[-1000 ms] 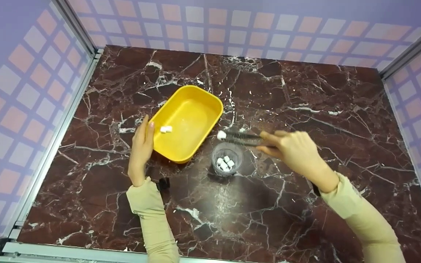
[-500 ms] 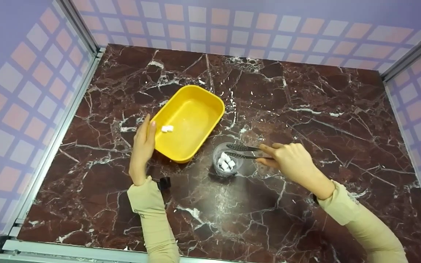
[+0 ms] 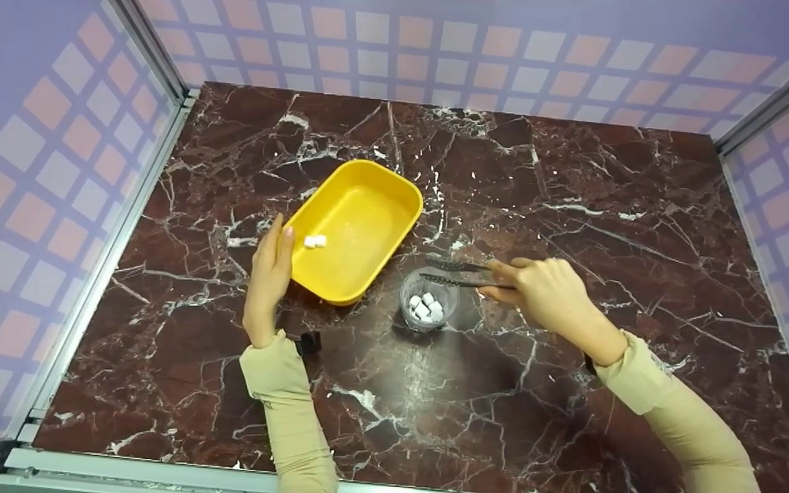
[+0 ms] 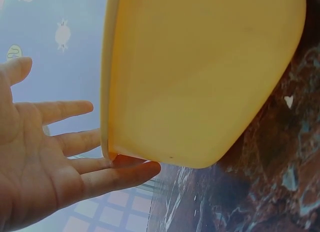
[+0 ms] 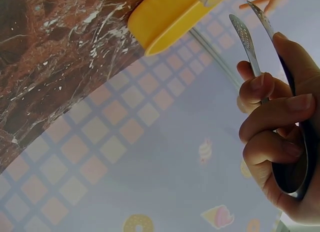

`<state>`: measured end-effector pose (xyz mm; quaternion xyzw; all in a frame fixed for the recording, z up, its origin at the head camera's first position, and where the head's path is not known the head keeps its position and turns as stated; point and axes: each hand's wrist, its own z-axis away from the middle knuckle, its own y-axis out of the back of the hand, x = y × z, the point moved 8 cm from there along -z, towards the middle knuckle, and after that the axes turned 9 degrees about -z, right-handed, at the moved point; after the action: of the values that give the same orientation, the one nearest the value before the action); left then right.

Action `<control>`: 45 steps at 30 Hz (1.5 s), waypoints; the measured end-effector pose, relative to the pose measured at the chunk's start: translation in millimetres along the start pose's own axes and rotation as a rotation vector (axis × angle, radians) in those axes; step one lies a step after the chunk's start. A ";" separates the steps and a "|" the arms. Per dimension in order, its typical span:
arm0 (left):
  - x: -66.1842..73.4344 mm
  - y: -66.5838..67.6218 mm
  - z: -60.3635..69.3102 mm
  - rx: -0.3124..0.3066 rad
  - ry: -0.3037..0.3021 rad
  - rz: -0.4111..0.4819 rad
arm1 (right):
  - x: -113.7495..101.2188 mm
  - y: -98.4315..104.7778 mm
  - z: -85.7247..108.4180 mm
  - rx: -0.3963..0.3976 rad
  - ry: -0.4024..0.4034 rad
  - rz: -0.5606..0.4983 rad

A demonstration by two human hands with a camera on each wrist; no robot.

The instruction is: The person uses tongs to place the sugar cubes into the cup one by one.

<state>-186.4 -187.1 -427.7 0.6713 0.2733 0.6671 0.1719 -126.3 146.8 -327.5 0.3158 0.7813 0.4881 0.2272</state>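
Observation:
My right hand (image 3: 548, 291) grips dark tongs (image 3: 459, 281) with perforated tips. Apart and with nothing between them, the tips hover over the far rim of a clear plastic cup (image 3: 444, 301). Several white marshmallows (image 3: 422, 311) lie inside the cup. Left of it stands a yellow rectangular tub (image 3: 360, 219), with two white marshmallows (image 3: 314, 241) near its left wall. The fingers of my left hand (image 3: 271, 274) are extended and touch the tub's left side. In the left wrist view, the fingertips (image 4: 145, 173) reach the tub's rim and outer wall.
Dark red marbled table (image 3: 607, 239) with white veins and small white specks lies beneath everything. Patterned purple panels (image 3: 435, 55) border it at the back and sides, with a metal rail (image 3: 127, 469) along the front left edge.
A marshmallow was between the tong tips a second ago; it is now in the cup. The tongs came down over the cup, then rose slightly with their tips apart. The left hand stayed on the tub.

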 end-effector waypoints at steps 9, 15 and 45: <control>-0.9 1.1 0.7 0.006 -0.002 -0.006 | 9.0 5.0 -15.9 0.030 -0.026 -0.021; -2.5 1.1 0.9 -0.001 0.005 -0.004 | 13.6 5.3 -40.6 0.013 -0.064 -0.073; 0.7 1.4 -0.6 -0.006 0.004 0.012 | -11.7 -100.5 -164.0 -0.319 -0.119 -0.002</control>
<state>-186.8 -187.9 -426.2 0.6710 0.2679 0.6704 0.1693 -254.2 4.2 -349.1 0.3032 0.6794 0.5863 0.3207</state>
